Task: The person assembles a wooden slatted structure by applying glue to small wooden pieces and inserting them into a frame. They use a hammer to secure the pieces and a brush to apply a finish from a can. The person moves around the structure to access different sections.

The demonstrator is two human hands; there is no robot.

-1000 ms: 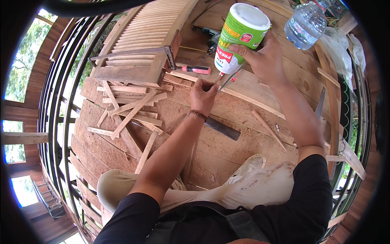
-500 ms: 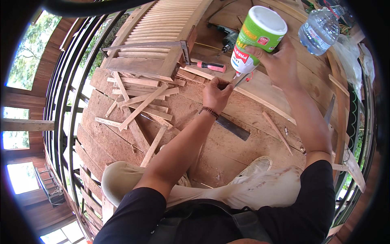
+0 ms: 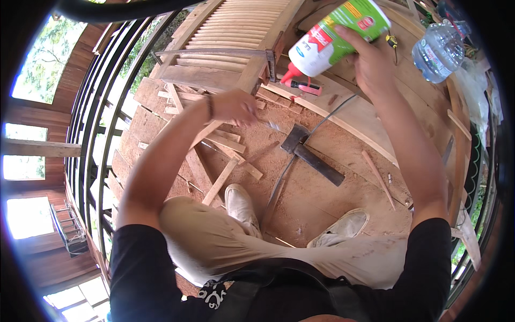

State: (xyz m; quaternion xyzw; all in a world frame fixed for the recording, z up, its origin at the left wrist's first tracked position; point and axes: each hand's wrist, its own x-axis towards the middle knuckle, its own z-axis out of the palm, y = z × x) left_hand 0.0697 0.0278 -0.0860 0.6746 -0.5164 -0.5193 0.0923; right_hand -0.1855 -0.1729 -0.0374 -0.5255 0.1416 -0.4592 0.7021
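My right hand (image 3: 367,67) grips a green and white glue bottle (image 3: 335,40), tilted so that its red nozzle (image 3: 290,73) points down and left. Beneath the nozzle lies a tool with a pink and black handle (image 3: 306,87), beside the louvred wooden shutter (image 3: 228,37). My left hand (image 3: 238,107) is over the loose wooden strips (image 3: 228,140), apart from the bottle. Motion smears its fingers, so I cannot tell whether it holds anything. A dark hammer-like tool (image 3: 320,165) lies on the boards in front of me.
A large clear water bottle (image 3: 437,51) stands at the far right, near a yellow and black tape measure (image 3: 393,42). A dark cable (image 3: 332,114) crosses the sawdust-covered floorboards (image 3: 300,214). A thin wooden stick (image 3: 379,180) lies at the right. Metal railings (image 3: 99,139) run along the left.
My left hand has moved left, away from the bottle's tip. The bottle has tilted further, its nozzle swinging left. The view has shifted slightly, and the hammer-like tool is more exposed.
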